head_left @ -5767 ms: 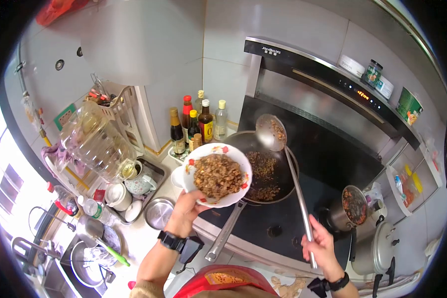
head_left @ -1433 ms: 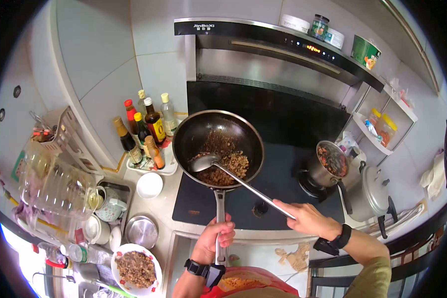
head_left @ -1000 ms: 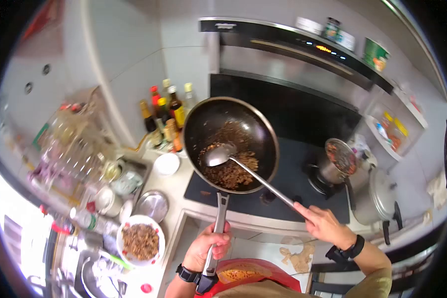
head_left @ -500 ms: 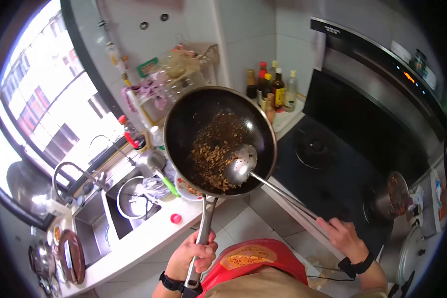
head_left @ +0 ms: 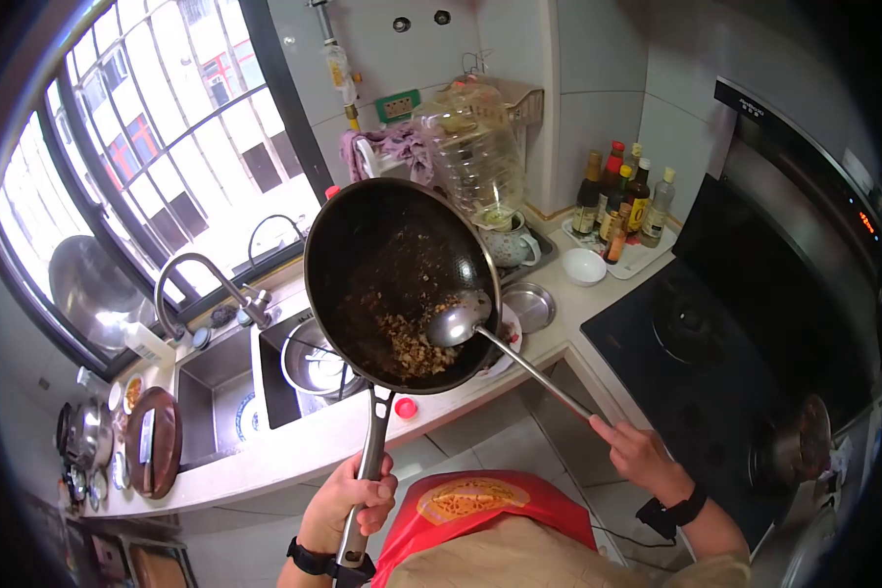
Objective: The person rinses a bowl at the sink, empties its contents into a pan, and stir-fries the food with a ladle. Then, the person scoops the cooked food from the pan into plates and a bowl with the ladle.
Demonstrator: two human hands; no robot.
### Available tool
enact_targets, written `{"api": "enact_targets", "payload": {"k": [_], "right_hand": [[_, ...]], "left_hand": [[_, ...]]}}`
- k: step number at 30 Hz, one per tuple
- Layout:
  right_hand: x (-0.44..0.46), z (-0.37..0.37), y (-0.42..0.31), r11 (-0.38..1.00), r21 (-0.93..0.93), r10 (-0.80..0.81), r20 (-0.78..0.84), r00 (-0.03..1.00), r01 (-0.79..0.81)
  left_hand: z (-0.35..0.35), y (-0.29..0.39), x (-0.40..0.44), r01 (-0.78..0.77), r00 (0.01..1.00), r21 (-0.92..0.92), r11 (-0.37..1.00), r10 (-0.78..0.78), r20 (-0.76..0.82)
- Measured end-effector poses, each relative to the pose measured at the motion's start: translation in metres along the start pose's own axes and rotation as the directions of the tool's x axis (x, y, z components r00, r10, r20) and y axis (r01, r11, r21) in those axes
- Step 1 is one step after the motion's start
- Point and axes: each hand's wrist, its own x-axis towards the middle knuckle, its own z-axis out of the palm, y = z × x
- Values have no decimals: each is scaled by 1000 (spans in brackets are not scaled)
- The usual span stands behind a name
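Observation:
My left hand (head_left: 348, 502) is wrapped round the metal handle of a dark wok (head_left: 372, 250), held up in the air and tilted over the counter's front. Brown chopped bits (head_left: 412, 351) lie in the lower part of the wok, with dark residue higher up its wall. With my right hand (head_left: 645, 459) I grip the end of a long-handled metal ladle (head_left: 534, 372). Its bowl rests inside the wok, beside the bits. Behind the wok's right rim, a white plate (head_left: 509, 343) shows in part, with the rest hidden.
A double sink (head_left: 212, 377) holding a metal basin (head_left: 304, 365) lies to the left. Several sauce bottles (head_left: 639, 201) and a white bowl (head_left: 585, 267) stand at the back. At right is the black stove (head_left: 632, 318) with a pot (head_left: 794, 446). A red cap (head_left: 406, 408) lies near the counter edge.
My view has swung left. The wok has moved left along the counter, toward the sink, and tilted more. The bits have gathered lower in it, toward the handle. Both hands keep their grip.

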Motion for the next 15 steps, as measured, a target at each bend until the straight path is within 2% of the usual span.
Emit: {"api": "enact_targets", "payload": {"k": [3, 13, 15], "right_hand": [[1, -6, 13, 998, -67, -5, 39, 999, 7], [15, -8, 61, 994, -54, -96, 38, 995, 98], [17, -10, 66, 988, -104, -112, 36, 993, 115]], "left_hand": [[4, -2, 1, -25, 999, 4, 1000, 25, -30], [31, -17, 9, -87, 978, 50, 995, 95, -187], [38, -19, 8, -87, 967, 90, 992, 106, -232]]}}
